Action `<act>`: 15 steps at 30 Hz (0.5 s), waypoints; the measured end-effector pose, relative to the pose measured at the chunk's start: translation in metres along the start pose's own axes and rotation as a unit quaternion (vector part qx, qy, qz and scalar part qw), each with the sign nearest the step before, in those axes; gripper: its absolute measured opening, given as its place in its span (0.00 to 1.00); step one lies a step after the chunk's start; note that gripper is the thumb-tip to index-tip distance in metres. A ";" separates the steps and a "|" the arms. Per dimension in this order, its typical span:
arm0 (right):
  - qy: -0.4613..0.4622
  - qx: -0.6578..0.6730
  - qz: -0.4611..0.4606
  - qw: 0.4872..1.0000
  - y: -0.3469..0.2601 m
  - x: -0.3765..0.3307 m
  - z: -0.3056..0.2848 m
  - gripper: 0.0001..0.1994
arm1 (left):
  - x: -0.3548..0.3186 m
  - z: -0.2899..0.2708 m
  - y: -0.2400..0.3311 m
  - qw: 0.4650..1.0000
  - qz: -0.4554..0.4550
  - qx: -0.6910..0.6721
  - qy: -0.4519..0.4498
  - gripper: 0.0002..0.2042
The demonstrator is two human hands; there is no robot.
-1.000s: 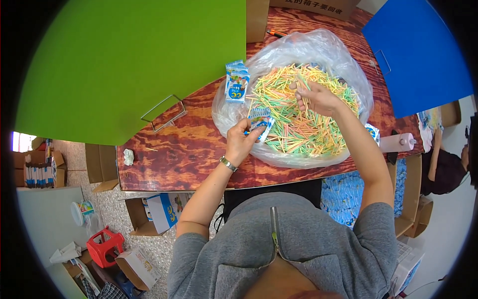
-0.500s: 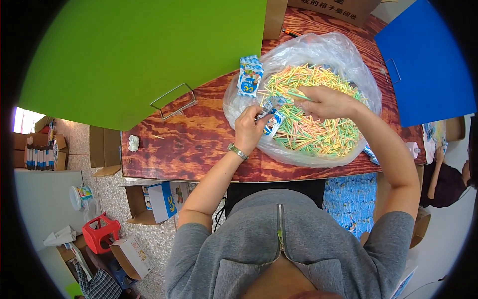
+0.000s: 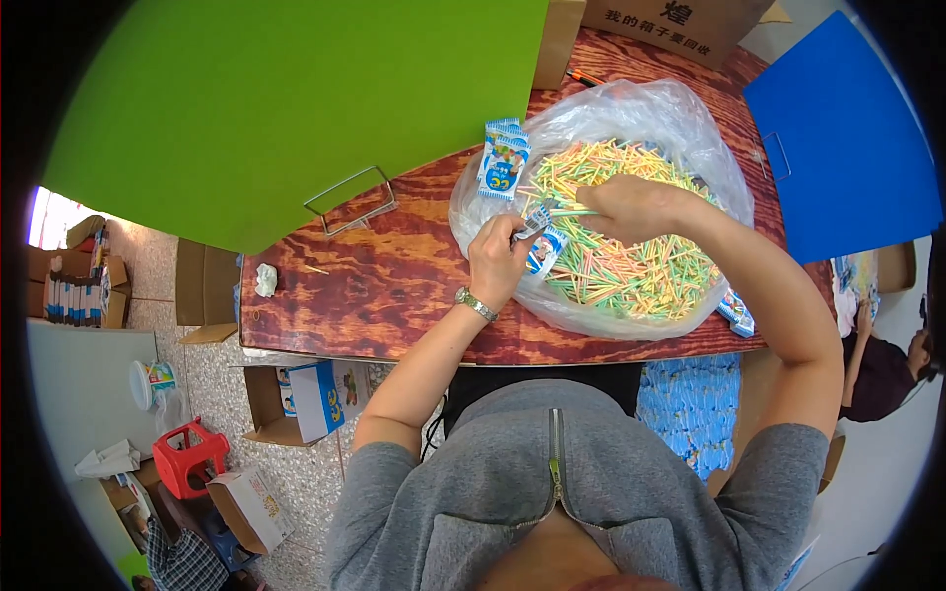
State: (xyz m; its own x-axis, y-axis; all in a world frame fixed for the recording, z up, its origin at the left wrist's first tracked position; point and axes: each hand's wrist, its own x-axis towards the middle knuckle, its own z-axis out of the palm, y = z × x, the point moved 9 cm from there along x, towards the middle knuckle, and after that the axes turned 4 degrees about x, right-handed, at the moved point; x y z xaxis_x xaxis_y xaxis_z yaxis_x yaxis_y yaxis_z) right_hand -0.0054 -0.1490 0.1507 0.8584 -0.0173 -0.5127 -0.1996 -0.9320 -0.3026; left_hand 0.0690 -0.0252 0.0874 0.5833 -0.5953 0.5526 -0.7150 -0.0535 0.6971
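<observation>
On the reddish wooden table (image 3: pixel 394 286) lies a clear plastic bag (image 3: pixel 690 128) spread open and heaped with thin sticks (image 3: pixel 641 266) in yellow, green and orange. The left hand (image 3: pixel 501 261) is at the bag's left edge, its fingers closed on a small blue-and-white packet (image 3: pixel 545 251) held just over the sticks. The right hand (image 3: pixel 631 205) is inside the bag, just right of that packet, fingers curled on a few green sticks that point toward the packet's mouth. A short stack of like packets (image 3: pixel 503 163) rests against the bag's upper left side, well apart from the hands. Left of the bag, a bent wire frame (image 3: pixel 350 200) lies at the rim of a big green board (image 3: pixel 296 98); a blue board (image 3: pixel 847 138) stands right of the bag
</observation>
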 end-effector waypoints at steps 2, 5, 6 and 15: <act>0.032 -0.001 -0.025 0.999 -0.011 -0.002 -0.007 0.14 | -0.001 -0.001 -0.004 1.000 -0.019 -0.007 -0.008 0.12; -0.003 0.027 0.007 1.000 -0.011 -0.002 -0.007 0.14 | -0.003 0.001 -0.008 1.000 -0.022 -0.014 -0.014 0.11; -0.018 0.036 0.020 0.999 -0.009 -0.002 -0.005 0.14 | -0.003 0.000 -0.007 1.000 -0.020 -0.010 -0.013 0.11; -0.171 0.111 0.105 0.973 0.003 -0.004 0.007 0.15 | -0.003 -0.008 0.009 0.996 0.086 0.024 -0.003 0.12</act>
State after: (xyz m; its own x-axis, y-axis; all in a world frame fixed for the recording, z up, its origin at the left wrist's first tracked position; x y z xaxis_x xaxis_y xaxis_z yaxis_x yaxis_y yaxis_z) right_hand -0.0127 -0.1491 0.1469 0.5880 -0.0412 -0.8078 -0.4830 -0.8190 -0.3098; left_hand 0.0638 -0.0172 0.0953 0.4494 -0.6031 0.6590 -0.8217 0.0104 0.5698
